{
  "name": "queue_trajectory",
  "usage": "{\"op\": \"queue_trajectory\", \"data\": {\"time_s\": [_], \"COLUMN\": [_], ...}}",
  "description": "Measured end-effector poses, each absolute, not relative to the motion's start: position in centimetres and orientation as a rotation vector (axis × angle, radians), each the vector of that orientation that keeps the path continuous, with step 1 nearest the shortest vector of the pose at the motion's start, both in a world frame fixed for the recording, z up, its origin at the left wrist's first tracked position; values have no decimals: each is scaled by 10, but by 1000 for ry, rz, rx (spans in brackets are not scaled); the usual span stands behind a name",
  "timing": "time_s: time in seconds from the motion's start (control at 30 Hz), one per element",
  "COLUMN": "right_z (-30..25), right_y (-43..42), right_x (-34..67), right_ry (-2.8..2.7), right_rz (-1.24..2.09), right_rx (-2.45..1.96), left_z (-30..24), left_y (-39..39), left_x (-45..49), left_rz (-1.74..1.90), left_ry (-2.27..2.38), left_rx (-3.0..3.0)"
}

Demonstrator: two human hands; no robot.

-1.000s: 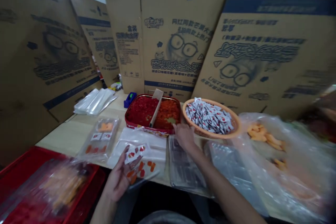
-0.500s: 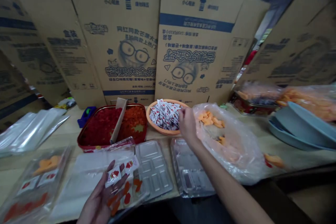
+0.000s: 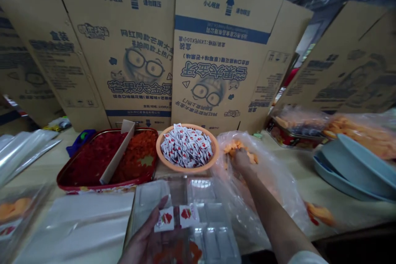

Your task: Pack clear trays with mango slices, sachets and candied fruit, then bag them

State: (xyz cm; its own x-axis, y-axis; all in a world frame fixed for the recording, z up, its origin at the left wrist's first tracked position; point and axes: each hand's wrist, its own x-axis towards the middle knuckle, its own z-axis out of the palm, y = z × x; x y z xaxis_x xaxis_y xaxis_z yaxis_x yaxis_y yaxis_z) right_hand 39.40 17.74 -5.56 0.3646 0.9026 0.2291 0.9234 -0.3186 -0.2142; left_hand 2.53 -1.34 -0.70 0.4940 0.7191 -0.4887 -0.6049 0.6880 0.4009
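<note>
My left hand (image 3: 144, 235) grips a clear plastic tray (image 3: 179, 239) at the bottom middle, thumb along its side. Two white sachets (image 3: 164, 218) with red print lie in the tray, above orange and red gummy-like pieces (image 3: 195, 251). My right hand (image 3: 243, 160) reaches into an open clear plastic bag (image 3: 275, 181), among orange candy pieces (image 3: 234, 146). Its fingertips are hidden, so what they hold cannot be seen. An orange basket (image 3: 159, 154) heaped with similar sachets (image 3: 187, 146) stands to the left of the bag.
A red tin (image 3: 62, 179), split by a cardboard strip (image 3: 119, 152), holds red and orange pieces. Empty compartment trays (image 3: 213, 214) lie under the held one. Blue basins (image 3: 355, 165) stand at right, flat plastic bags (image 3: 77, 222) at left. Cardboard boxes (image 3: 216, 62) wall the back.
My right hand has moved from the sachet basket right into the bag of orange pieces. My left hand has carried the tray rightward, over the empty trays. The view has shifted.
</note>
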Motion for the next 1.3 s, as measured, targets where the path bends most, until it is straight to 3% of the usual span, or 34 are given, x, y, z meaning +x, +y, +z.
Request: {"op": "queue_trajectory", "data": {"time_s": [0.17, 0.33, 0.5, 0.73, 0.83, 0.93, 1.03, 1.3], "right_z": [-57, -25, 14, 24, 23, 13, -9, -43], "right_y": [182, 159, 103, 59, 79, 114, 145, 156], "right_x": [399, 378, 291, 235, 263, 308, 340, 353], "right_ry": [-1560, -1459, -1568, -2089, -1953, -1705, -1761, -1781], "right_rz": [-113, -13, 656, 293, 177, 10, 155, 358], "right_rx": [-2316, -2143, -1406, -1610, -1643, -1997, -2229, -2105], "left_z": [-6, -12, -12, -6, -9, -13, -14, -12], "left_y": [-9, -5, -3, -4, -5, -7, -8, -10], "left_x": [53, 69, 84, 88, 83, 77, 72, 61], "left_rz": [732, 696, 743, 708, 780, 775, 719, 790], "left_ry": [751, 703, 689, 710, 692, 671, 643, 693], "left_rx": [157, 148, 204, 174, 187, 193, 162, 196]}}
